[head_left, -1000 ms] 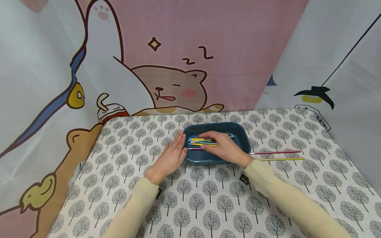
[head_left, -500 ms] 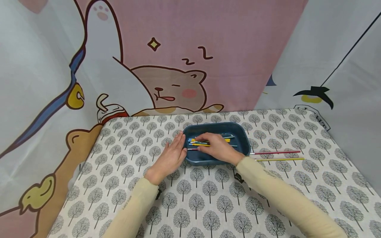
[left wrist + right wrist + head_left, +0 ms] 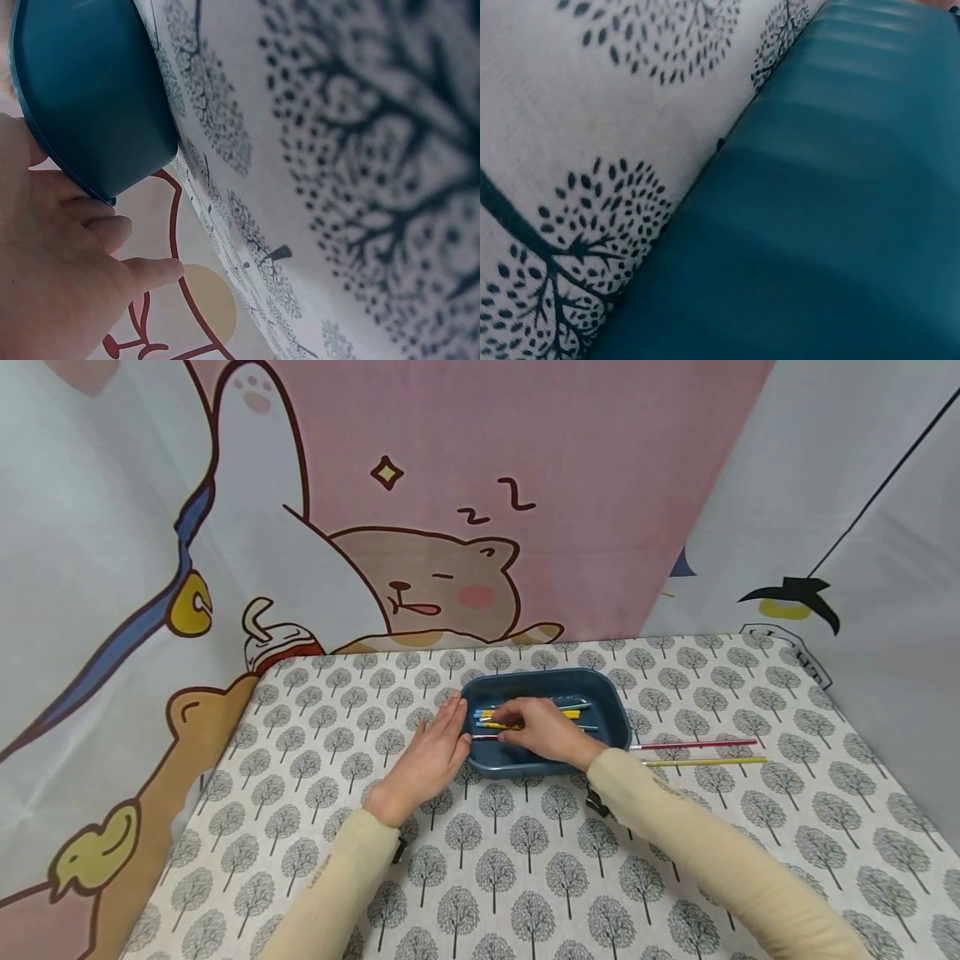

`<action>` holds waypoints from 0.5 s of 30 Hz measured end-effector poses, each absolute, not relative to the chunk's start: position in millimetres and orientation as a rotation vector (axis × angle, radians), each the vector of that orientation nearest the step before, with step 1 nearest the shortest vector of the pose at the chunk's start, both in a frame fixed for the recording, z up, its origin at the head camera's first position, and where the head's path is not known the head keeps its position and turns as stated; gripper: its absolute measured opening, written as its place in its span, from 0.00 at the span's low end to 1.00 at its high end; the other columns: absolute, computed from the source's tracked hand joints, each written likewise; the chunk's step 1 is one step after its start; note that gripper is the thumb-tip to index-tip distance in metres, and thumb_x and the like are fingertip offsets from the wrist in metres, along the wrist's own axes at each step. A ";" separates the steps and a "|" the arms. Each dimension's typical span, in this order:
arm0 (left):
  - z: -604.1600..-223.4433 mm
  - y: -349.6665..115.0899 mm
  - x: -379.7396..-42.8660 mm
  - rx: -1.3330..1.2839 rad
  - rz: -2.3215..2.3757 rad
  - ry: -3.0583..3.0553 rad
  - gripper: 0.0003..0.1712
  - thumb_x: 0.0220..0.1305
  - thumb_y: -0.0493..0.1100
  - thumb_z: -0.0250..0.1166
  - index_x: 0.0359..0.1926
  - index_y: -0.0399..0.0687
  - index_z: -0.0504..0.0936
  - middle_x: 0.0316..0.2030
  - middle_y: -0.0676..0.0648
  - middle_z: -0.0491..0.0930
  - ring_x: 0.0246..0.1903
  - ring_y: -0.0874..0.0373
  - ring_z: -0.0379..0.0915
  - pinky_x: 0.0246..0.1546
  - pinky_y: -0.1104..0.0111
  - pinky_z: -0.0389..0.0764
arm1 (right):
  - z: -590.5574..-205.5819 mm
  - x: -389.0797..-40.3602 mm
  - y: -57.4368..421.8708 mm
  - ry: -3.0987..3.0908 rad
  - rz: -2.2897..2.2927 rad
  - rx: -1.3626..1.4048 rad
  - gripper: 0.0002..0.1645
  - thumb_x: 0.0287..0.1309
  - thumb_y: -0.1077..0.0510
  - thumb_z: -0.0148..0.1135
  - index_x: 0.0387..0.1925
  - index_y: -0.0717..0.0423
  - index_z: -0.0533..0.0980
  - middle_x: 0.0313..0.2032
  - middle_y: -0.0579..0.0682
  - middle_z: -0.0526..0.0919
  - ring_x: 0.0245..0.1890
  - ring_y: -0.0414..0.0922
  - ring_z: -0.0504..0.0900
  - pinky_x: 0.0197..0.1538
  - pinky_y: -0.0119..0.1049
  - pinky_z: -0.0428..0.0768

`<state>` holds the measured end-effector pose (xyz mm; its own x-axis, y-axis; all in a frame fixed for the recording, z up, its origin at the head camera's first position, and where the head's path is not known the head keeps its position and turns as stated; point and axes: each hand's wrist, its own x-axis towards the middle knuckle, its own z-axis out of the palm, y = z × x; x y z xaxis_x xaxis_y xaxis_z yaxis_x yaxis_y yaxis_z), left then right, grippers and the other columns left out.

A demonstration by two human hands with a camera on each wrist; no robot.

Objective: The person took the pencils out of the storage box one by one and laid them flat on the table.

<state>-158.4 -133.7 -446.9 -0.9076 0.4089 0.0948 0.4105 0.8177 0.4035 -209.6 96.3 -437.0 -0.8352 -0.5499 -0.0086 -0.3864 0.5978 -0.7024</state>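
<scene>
A dark teal plastic bin point(image 3: 551, 767) holds several thin paintbrushes point(image 3: 576, 714) with yellow, green and red handles, laid lengthwise. My left hand point(image 3: 425, 760) rests against its left end, fingers stretched along the rim. In the left wrist view the fingers of the left hand point(image 3: 67, 247) meet the rim of the bin point(image 3: 97, 105). My right hand point(image 3: 547, 727) reaches down inside, its bent fingertips and thumb among the left ends of the brushes. I cannot tell whether it pinches one. Only the wall of the bin point(image 3: 817, 195) fills the right wrist view.
To the right of the bin lie a red paintbrush point(image 3: 697, 744) and a yellow paintbrush point(image 3: 712, 761), roughly parallel. The table carries a white cloth point(image 3: 495, 868) printed with trees. Printed cartoon curtains point(image 3: 600, 510) stand behind and at both sides.
My right hand has shifted left inside the bin, uncovering the right parts of the yellow and green brushes. The fingers now bend lower over the brushes. The left hand stays put.
</scene>
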 end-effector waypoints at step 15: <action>-446.4 -133.7 -157.8 -0.668 -0.668 -3.002 0.35 0.83 0.48 0.45 0.81 0.36 0.51 0.82 0.41 0.44 0.79 0.42 0.46 0.73 0.36 0.55 | -440.8 -213.7 94.1 2.594 -0.978 -0.813 0.15 0.64 0.62 0.71 0.52 0.58 0.86 0.47 0.49 0.89 0.48 0.45 0.87 0.55 0.45 0.84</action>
<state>-157.8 -133.7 -446.4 -0.9099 0.4060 0.0850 0.4037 0.8198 0.4062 -213.7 94.1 -440.8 -0.8124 -0.5820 -0.0367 -0.4128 0.6183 -0.6688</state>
